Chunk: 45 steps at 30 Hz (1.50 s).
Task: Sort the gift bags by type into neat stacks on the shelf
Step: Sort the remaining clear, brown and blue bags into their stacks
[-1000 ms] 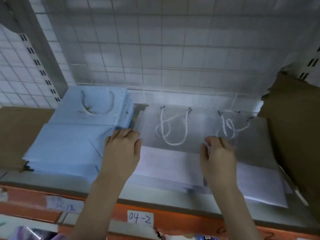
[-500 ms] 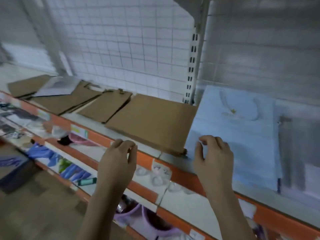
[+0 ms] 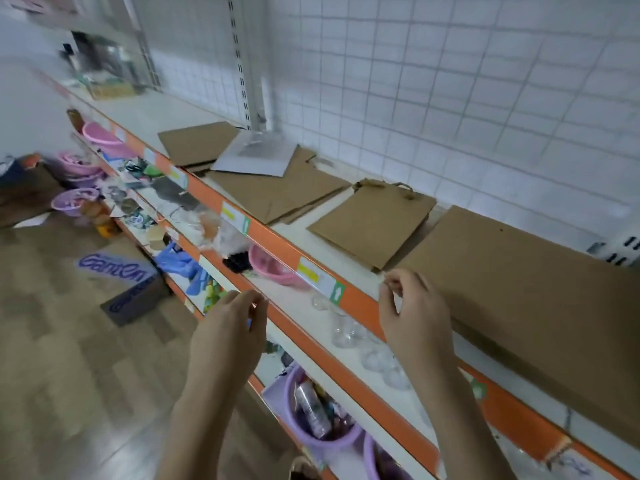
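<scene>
**Hands free, facing the kraft-bag section of the shelf**

Both hands ride empty in front of the shelf [image 3: 356, 299]. Left hand [image 3: 228, 336] is out over the aisle, fingers loosely curled, grasping nothing. Right hand [image 3: 414, 311] is at the shelf's orange front rail, thumb and forefinger nearly pinched but nothing visible between them; I log it as released.

Task items: brown paper gift bags lie flat on the top shelf. Large stack [image 3: 526, 292] just beyond the right hand, squared to the edge. A smaller bag with twine handles [image 3: 375, 223] sits apart to its left. Further left, a fanned, untidy pile [image 3: 273, 192] with a grey sheet [image 3: 256, 157] on top, likely still unsorted.

My read: hands positioned to reach for that loose pile next.

Writing: floor carton [image 3: 119, 271] reads "Ganten". Shelf price tags [image 3: 318, 278] too blurred to read.
</scene>
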{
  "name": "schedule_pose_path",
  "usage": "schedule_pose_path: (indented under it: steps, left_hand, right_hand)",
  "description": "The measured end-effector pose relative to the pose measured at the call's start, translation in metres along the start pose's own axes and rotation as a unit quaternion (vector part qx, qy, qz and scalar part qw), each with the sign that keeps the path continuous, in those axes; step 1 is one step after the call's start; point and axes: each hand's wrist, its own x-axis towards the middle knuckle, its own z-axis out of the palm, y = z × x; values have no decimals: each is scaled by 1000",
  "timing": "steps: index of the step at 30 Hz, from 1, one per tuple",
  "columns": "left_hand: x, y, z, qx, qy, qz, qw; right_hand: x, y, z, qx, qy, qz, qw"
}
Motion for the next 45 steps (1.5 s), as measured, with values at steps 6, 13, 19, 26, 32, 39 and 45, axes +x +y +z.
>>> schedule_pose_path:
  steps: [6,13,19,26,32,39,45]
  left_hand:
    - [96,-50,-1,33,-14,5,999]
    - [205,-100,-3,38,2,-2,999]
    - [254,-132,27,21,-48,1,999]
    - [357,-166,48,-31,-56,67,996]
    - [443,-206,51,-41,-75,142,986]
    - [520,-245,61,-57,-116,176,976]
    - [582,-241,84,-53,-170,217,960]
  right_hand:
    - [75,-46,78,32,2,-16,999]
    - [159,-95,143,38,-39,-29,998]
    - [196,-105,190,26,-99,10,995]
    - [264,-130,239,-39,-95,92,990]
    - [320,-152,293,-157,-104,248,950]
    - [351,-166,310,-157,-169,407,884]
    - [355,-188,315,-77,-87,410,904]
